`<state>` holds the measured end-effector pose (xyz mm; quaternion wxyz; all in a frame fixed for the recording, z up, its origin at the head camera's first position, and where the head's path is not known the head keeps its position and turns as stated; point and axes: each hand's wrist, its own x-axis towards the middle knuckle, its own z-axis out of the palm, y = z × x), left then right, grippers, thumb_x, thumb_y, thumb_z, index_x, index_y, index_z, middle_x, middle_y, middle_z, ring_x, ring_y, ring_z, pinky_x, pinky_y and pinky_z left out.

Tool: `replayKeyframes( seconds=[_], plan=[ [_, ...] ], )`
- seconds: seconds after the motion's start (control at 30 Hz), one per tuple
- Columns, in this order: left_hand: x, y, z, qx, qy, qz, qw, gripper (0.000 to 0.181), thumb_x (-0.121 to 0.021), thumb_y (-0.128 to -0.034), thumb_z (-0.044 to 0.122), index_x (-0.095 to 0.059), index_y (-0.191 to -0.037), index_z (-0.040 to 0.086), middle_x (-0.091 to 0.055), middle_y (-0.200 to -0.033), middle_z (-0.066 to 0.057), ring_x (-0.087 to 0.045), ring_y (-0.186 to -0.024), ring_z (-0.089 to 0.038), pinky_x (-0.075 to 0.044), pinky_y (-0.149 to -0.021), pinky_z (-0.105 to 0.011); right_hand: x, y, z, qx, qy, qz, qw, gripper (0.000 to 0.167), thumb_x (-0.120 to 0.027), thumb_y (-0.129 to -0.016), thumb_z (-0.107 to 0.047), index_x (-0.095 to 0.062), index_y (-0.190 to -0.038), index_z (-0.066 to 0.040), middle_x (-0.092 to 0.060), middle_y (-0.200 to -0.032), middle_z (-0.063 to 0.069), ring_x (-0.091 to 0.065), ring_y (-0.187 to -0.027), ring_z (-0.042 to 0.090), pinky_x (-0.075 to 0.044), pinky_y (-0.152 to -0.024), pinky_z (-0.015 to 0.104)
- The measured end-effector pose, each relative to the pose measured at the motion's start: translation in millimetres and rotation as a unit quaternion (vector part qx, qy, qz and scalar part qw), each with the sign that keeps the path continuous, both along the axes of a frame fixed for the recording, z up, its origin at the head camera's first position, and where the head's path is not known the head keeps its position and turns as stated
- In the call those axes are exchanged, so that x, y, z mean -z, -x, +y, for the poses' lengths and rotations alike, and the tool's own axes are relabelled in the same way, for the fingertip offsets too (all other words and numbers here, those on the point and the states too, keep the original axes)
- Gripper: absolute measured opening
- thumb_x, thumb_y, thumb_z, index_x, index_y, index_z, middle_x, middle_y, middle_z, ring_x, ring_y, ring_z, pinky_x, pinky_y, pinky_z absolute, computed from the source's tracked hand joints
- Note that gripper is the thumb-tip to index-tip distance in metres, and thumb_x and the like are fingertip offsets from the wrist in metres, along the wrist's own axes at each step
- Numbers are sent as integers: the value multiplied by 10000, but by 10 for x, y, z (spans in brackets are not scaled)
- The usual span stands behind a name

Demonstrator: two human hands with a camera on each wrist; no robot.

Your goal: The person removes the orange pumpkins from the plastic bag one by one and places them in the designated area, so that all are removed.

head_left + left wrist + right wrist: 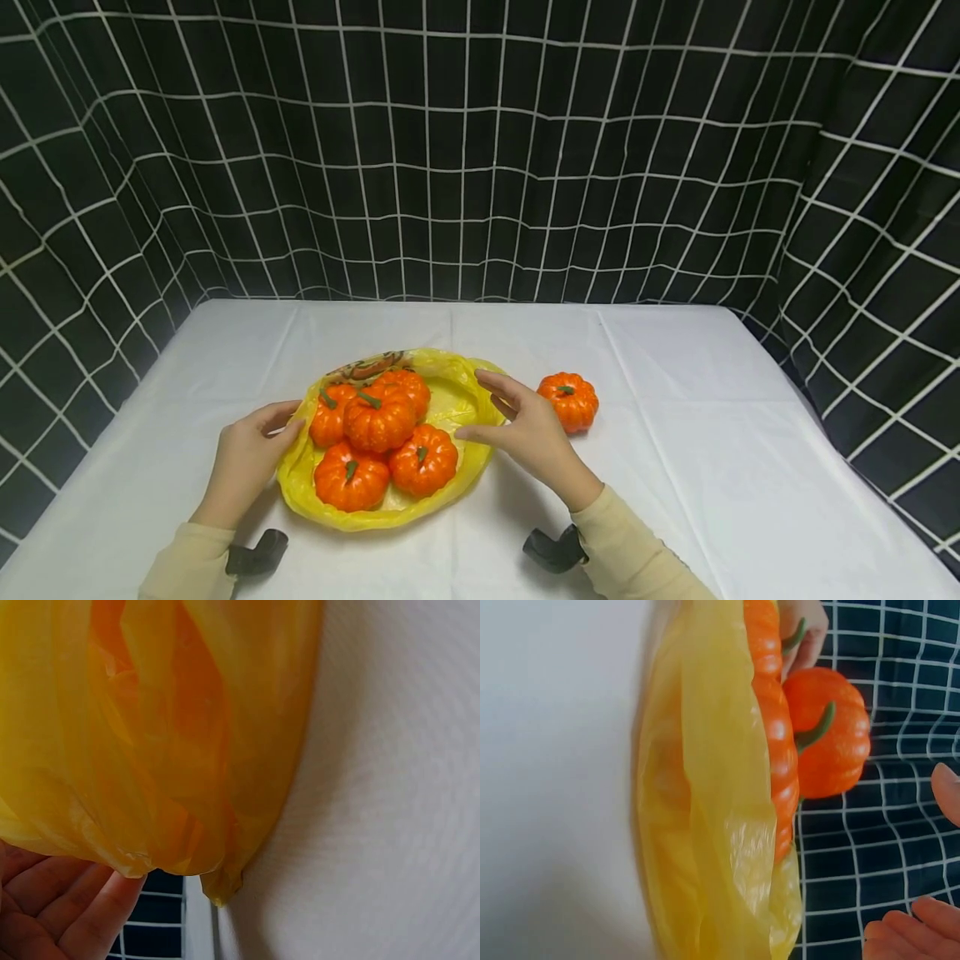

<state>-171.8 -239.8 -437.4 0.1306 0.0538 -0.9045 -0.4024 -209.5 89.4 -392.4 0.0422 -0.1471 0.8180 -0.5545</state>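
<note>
Against left grip [246, 454], yellow bag [367, 520]

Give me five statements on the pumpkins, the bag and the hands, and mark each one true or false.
1. The yellow bag sits on the white tablecloth with its mouth open. True.
2. Five pumpkins show inside the bag. True.
3. The right hand grips a pumpkin. False: it holds none, its thumb and fingers spread apart by the bag's right side.
4. The left hand is at the bag's left side. True.
5. The lone pumpkin outside the bag lies to its left in the head view. False: it lies to the right.
</note>
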Motion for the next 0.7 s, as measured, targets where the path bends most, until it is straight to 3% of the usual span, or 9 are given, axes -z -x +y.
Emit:
replayKeyframes(
  seconds=[0.4, 0.7],
  plan=[
    [0, 6, -2, -55, -122, -105, 9999, 329, -655, -954, 138, -659, -1250, -5, -682, -1220, -245, -667, -1135, -406, -572, -938, -472, 47, -10, -245, -139, 90, -104, 9998, 758, -876, -746, -171, -535, -1412, -53, -551, -1464, 128, -504, -1382, 307, -420, -1155, 421],
    [-2, -2, -8, -57, -104, -64, 9999, 325, -648, -957, 135, -660, -1253, 0, -684, -1215, -246, -665, -1137, -409, -569, -943, -488, 57, -8, -428, -546, 42, -13, 9985, 776, -875, -750, -185, -518, -1427, -54, -539, -1471, 150, -496, -1389, 308, -413, -1157, 445]
  ],
)
